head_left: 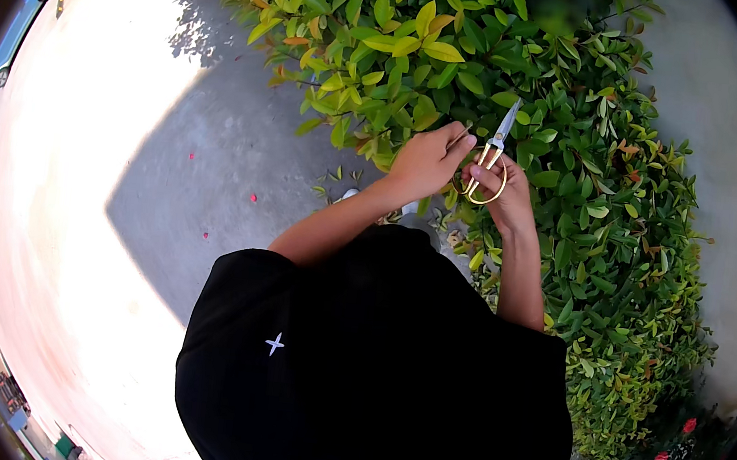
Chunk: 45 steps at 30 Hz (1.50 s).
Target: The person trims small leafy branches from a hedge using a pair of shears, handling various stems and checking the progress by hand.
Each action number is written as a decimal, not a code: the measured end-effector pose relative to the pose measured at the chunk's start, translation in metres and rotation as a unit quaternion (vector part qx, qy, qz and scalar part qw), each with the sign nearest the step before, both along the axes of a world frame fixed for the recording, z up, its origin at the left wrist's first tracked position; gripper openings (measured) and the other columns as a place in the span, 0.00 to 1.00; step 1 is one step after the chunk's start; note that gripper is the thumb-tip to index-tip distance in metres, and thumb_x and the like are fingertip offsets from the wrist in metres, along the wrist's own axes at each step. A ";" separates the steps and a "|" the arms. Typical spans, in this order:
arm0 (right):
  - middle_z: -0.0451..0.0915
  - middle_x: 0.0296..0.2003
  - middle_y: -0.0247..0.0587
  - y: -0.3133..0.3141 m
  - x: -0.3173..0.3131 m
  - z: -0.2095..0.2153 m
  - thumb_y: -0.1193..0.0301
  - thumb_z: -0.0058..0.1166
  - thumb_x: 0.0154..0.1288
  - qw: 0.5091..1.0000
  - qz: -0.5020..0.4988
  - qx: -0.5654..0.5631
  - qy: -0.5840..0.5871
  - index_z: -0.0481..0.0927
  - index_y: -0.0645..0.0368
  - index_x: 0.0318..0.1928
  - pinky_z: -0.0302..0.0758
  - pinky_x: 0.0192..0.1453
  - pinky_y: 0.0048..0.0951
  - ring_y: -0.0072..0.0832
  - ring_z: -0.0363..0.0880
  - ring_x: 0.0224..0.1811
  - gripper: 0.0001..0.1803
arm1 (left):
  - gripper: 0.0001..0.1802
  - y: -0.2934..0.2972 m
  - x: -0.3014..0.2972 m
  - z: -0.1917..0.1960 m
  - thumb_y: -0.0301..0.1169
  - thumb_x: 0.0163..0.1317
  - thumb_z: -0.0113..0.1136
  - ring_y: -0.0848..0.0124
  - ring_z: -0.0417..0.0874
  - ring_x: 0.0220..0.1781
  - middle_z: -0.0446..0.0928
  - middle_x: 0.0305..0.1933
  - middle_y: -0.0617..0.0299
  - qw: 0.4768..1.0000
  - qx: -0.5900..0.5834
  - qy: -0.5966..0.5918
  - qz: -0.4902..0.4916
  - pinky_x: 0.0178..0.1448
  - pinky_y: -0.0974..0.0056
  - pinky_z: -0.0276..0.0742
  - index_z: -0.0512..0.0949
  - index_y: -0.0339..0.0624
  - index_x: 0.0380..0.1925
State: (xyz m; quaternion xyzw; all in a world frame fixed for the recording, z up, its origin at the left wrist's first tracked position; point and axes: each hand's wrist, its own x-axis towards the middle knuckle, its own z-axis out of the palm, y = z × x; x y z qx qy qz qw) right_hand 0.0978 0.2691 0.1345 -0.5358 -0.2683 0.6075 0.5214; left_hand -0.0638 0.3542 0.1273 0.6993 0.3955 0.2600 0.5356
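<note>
My right hand [509, 195] grips a pair of scissors [501, 138] by its gold loop handles. The silver blades lie together and point up and away, over the leaves. Just left of it, my left hand [430, 160] is closed, and a thin brown twig-like piece [461, 135] sticks out between thumb and fingers. Both hands are at the near side of a leafy hedge [567, 134], close to each other but apart. The hedge has dark green leaves with yellow-green and reddish young ones.
Cut leaves [338, 177] lie on the grey pavement [203, 177] by my shoes, with a few red petals [253, 198] further left. A blue car [17, 31] stands far left. Red flowers [662, 457] grow at the lower right. A pale strip of ground [713, 114] runs beyond the hedge.
</note>
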 end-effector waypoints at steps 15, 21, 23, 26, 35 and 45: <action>0.74 0.30 0.32 -0.034 -0.067 -0.057 0.54 0.54 0.70 0.995 -0.077 0.047 0.044 0.76 0.63 0.46 0.69 0.37 0.21 0.19 0.72 0.30 0.22 | 0.25 0.068 -0.063 -0.090 0.49 0.67 0.55 0.61 0.80 0.22 0.76 0.17 0.56 0.992 0.036 0.108 0.056 0.30 0.57 0.72 0.78 0.36 0.24; 0.74 0.22 0.31 0.013 -0.044 -0.065 0.38 0.61 0.55 0.968 -0.002 -0.196 -0.157 0.78 0.63 0.32 0.70 0.23 0.21 0.19 0.73 0.20 0.35 | 0.21 0.050 -0.083 -0.114 0.45 0.65 0.56 0.53 0.83 0.30 0.81 0.24 0.51 0.995 -0.075 0.066 0.026 0.37 0.54 0.74 0.81 0.37 0.28; 0.73 0.20 0.30 0.029 -0.038 -0.076 0.37 0.62 0.53 0.963 0.054 -0.248 -0.094 0.78 0.62 0.30 0.70 0.21 0.21 0.19 0.72 0.19 0.35 | 0.21 0.046 -0.085 -0.118 0.44 0.66 0.56 0.62 0.78 0.24 0.76 0.20 0.57 0.997 -0.052 0.048 0.033 0.32 0.59 0.71 0.79 0.37 0.26; 0.73 0.21 0.31 0.055 -0.040 -0.085 0.36 0.63 0.52 0.960 0.065 -0.250 -0.107 0.78 0.61 0.30 0.69 0.21 0.20 0.18 0.72 0.18 0.35 | 0.21 0.041 -0.084 -0.108 0.44 0.67 0.56 0.70 0.74 0.19 0.72 0.16 0.61 0.998 -0.021 0.044 0.045 0.27 0.63 0.68 0.78 0.37 0.24; 0.69 0.15 0.28 0.055 -0.074 -0.091 0.46 0.67 0.55 0.964 0.033 -0.177 -0.193 0.75 0.58 0.23 0.64 0.17 0.18 0.16 0.67 0.14 0.28 | 0.19 0.029 -0.104 -0.106 0.45 0.62 0.59 0.52 0.83 0.30 0.80 0.24 0.50 0.992 -0.030 0.126 0.013 0.37 0.53 0.76 0.81 0.38 0.31; 0.69 0.24 0.28 0.000 -0.088 -0.104 0.44 0.50 0.68 0.992 0.043 -0.054 -0.101 0.72 0.56 0.33 0.67 0.34 0.22 0.18 0.68 0.26 0.26 | 0.25 0.057 -0.120 -0.013 0.45 0.54 0.69 0.60 0.84 0.32 0.82 0.31 0.60 0.975 0.161 0.084 0.131 0.34 0.58 0.77 0.77 0.43 0.46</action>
